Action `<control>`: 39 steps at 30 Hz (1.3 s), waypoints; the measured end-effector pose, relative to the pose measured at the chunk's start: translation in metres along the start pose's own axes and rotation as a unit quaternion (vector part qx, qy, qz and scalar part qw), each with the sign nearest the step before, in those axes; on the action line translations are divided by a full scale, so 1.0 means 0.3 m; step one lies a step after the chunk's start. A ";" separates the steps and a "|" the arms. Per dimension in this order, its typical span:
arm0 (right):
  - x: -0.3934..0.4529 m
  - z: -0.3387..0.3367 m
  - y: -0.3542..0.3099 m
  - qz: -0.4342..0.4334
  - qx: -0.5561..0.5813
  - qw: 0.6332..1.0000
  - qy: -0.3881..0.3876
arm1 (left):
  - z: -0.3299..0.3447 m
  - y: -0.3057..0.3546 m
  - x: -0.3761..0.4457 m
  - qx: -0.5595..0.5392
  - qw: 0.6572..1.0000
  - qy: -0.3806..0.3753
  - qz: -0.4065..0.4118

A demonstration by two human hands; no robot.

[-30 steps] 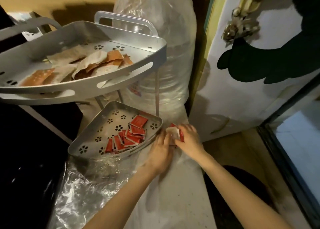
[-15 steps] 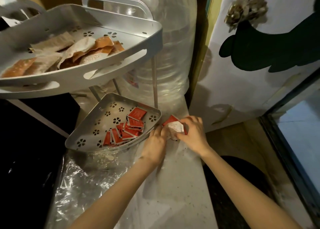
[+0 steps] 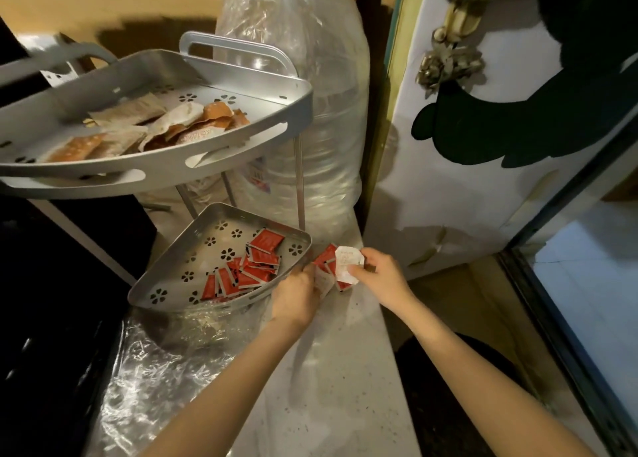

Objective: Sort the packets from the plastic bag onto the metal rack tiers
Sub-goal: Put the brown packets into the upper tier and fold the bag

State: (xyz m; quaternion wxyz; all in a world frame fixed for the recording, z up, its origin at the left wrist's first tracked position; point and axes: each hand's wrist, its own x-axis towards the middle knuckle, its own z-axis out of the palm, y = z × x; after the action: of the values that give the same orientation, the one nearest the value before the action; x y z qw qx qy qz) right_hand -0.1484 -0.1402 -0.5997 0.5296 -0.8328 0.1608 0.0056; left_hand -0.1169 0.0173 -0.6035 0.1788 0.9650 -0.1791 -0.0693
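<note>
I have a small bunch of packets (image 3: 340,266) between my two hands, just off the right corner of the lower tier (image 3: 207,246), above the pale counter (image 3: 348,370). My right hand (image 3: 378,279) pinches the top one, a white packet (image 3: 347,261), between thumb and fingertips; red packets fan out behind and under it. My left hand (image 3: 297,294) is curled at the left side of the bunch and seems to pinch its lower edge, though its fingertips are hidden behind its own knuckles, so I cannot be sure how many it holds. The lower tier already carries a heap of red packets (image 3: 248,266) along its front edge and toward its right corner. The upper tier (image 3: 241,139) holds larger brown and orange sachets (image 3: 162,127) across its middle. The clear plastic bag (image 3: 162,353) lies flattened on the counter under the rack's front edge. As I judge it, the step is separating white from red. I would peel the white one off with the right hand while the left keeps the reds pressed flat, so none slip onto the counter. The reds probably belong with their heap on the lower tier, a short move left over the low rim. Where the white one goes I cannot tell; no match for it shows clearly on either tier.
</note>
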 end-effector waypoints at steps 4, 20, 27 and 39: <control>-0.022 -0.033 -0.103 0.018 0.091 0.996 0.004 | -0.075 0.016 -0.046 -0.026 0.998 0.033 0.039; -0.133 -0.190 -0.798 -0.216 0.298 0.929 0.040 | -0.813 0.133 -0.180 -0.073 0.921 0.310 0.225; -0.082 -0.102 -0.999 -0.284 0.161 0.945 0.014 | -1.029 -0.012 -0.114 -0.089 0.931 0.327 0.138; 0.034 0.041 -1.066 -0.254 -0.188 0.949 0.009 | -1.051 -0.170 -0.018 -0.033 0.979 0.201 0.003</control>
State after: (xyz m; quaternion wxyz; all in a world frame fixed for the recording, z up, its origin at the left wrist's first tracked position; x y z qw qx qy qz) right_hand -0.0493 -0.0082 -0.3255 0.3462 -0.9304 -0.0550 -0.1067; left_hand -0.0432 0.1648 -0.3300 0.2432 0.9521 -0.1402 0.1208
